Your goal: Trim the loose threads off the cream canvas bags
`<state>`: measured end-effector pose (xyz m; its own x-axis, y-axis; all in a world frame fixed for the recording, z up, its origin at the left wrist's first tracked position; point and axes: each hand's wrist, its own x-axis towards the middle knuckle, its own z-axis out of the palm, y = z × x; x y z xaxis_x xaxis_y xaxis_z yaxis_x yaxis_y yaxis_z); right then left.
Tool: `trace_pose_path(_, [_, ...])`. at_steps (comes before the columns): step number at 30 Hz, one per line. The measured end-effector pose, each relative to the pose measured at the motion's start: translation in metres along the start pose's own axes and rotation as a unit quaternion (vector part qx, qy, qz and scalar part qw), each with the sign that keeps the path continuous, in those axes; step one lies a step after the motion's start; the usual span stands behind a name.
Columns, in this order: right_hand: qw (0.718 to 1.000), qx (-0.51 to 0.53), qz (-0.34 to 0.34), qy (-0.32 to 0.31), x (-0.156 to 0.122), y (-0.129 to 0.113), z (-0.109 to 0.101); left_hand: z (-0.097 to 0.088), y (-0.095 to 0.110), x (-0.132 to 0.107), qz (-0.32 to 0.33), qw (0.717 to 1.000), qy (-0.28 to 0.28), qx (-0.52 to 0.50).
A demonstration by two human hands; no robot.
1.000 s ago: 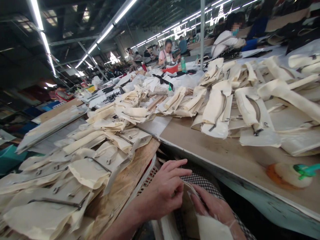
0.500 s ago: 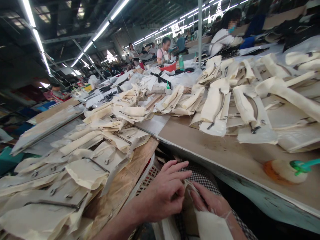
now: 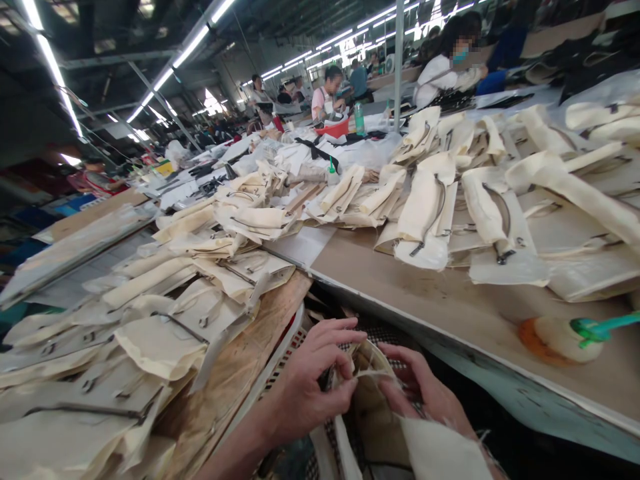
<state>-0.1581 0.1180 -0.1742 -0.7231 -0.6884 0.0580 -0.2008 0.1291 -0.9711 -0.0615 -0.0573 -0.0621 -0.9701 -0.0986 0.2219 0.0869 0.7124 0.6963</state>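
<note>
A cream fabric piece [image 3: 435,450] with an open, curved upper edge sits over my lap, between both hands. My left hand [image 3: 325,373] pinches the near-left part of that edge between thumb and forefinger, its other fingers stretched above. On the opposite side my right hand [image 3: 425,387] grips the edge, thumb inside and fingers outside. Pale loose threads cross the opening and trail by the right wrist. The lower part of the piece runs out of view. Checked cloth [image 3: 370,333] shows behind the hands.
Stacks of cream zippered pieces [image 3: 150,320] cover the left board, and more [image 3: 425,207] lie along the table [image 3: 370,267]. A glue bottle [image 3: 560,340] with a green nozzle lies at right. A white plastic basket [image 3: 285,360] stands beside my left forearm. Several people work farther back.
My hands have moved slightly apart, and the fabric's edge is now spread into a wider opening. My left thumb and forefinger have come onto the edge. The view has shifted a little.
</note>
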Motion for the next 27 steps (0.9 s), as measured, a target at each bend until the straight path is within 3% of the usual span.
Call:
trace_pose_path(3, [0.998,-0.023,-0.057,0.024,0.0,-0.004,0.001,0.001,-0.003,-0.002,-0.034,0.999,0.008,-0.025])
trace_pose_path(8, [0.979,-0.138,-0.132,-0.075,0.011,-0.007,-0.009,0.003,0.0,-0.001,-0.131,0.989,0.009,-0.06])
trace_pose_path(13, [0.975,-0.165,-0.142,-0.037,0.015,-0.009,-0.004,0.008,0.004,0.0,-0.225,0.956,0.033,-0.183])
trace_pose_path(16, [0.975,-0.159,-0.152,-0.038,0.014,-0.008,-0.002,0.007,0.003,-0.001,-0.246,0.943,0.014,-0.224])
trace_pose_path(20, [0.975,-0.129,-0.176,-0.032,0.013,-0.009,-0.003,-0.002,0.002,-0.004,-0.27,0.942,-0.043,-0.196])
trace_pose_path(27, [0.978,-0.071,-0.196,-0.01,0.008,-0.003,0.005,-0.012,-0.012,-0.014,-0.27,0.927,-0.067,-0.252])
